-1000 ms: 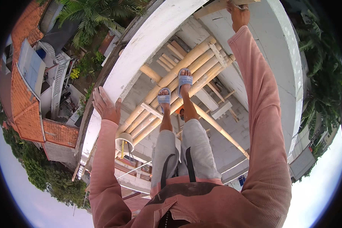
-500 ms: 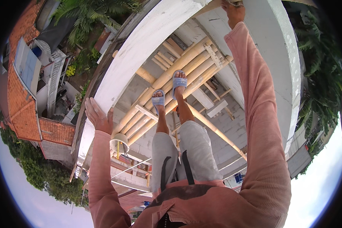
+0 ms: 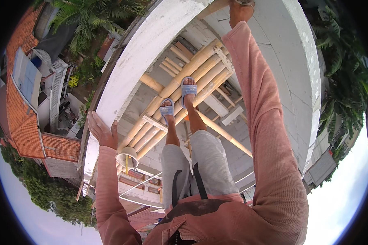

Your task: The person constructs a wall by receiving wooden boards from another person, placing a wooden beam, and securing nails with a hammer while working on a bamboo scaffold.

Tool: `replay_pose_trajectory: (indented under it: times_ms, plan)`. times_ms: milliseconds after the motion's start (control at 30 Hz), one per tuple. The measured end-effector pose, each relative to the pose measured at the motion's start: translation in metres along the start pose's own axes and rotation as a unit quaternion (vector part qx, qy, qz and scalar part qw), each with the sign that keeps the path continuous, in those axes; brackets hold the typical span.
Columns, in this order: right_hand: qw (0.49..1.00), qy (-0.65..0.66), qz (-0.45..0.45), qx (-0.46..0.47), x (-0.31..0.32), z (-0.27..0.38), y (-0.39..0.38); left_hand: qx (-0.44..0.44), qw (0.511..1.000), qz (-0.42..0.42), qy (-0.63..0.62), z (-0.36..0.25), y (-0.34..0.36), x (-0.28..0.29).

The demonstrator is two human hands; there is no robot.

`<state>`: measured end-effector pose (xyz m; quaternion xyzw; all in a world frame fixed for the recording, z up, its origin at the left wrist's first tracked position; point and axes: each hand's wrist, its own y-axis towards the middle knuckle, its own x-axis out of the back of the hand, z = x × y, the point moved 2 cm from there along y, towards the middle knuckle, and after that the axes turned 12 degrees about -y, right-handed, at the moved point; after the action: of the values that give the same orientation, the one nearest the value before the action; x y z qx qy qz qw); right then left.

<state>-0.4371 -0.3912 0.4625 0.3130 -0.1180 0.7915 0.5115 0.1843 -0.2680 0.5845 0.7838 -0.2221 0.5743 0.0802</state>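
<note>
My left hand (image 3: pixel 103 130) lies on the top of a white plastered wall (image 3: pixel 151 45), fingers stretched out and thumb apart. At the upper edge of the view my right hand (image 3: pixel 241 13), its arm reaching far forward, is closed by the inner face of a pale block wall (image 3: pixel 280 69). What it grips is mostly cut off by the picture's edge; only a greyish bit shows. A wooden piece (image 3: pixel 212 8) lies just left of that hand, across the corner between the walls.
I stand in blue slide sandals (image 3: pixel 189 90) on several bamboo poles (image 3: pixel 200 75) laid as a scaffold, high over a floor. A white bucket (image 3: pixel 127 157) hangs or stands by the poles at left. Orange tiled roofs (image 3: pixel 24 126) and trees lie beyond the left wall.
My right hand has shifted a little to the left and forward, staying closed. The left hand stays on the wall top, its fingers slightly more spread. The view has turned a little.
</note>
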Motion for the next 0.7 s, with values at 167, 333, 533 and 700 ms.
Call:
replay_pose_trajectory:
  times_ms: [167,333,533,700]
  plan:
    - [0.999,0.019,-0.031,0.025,0.000,0.009,-0.004,0.009,1.000,0.006,-0.004,-0.003,0.002,0.000]
    - [0.999,-0.012,-0.024,-0.018,0.001,0.011,-0.011,0.023,1.000,0.004,-0.001,0.000,-0.004,0.000]
    - [0.998,-0.060,-0.027,0.019,0.000,-0.002,0.002,0.014,1.000,0.006,-0.001,-0.001,0.000,-0.002]
    - [0.995,-0.076,-0.025,0.052,-0.011,-0.015,0.008,-0.007,1.000,-0.021,-0.001,0.002,-0.002,-0.002]
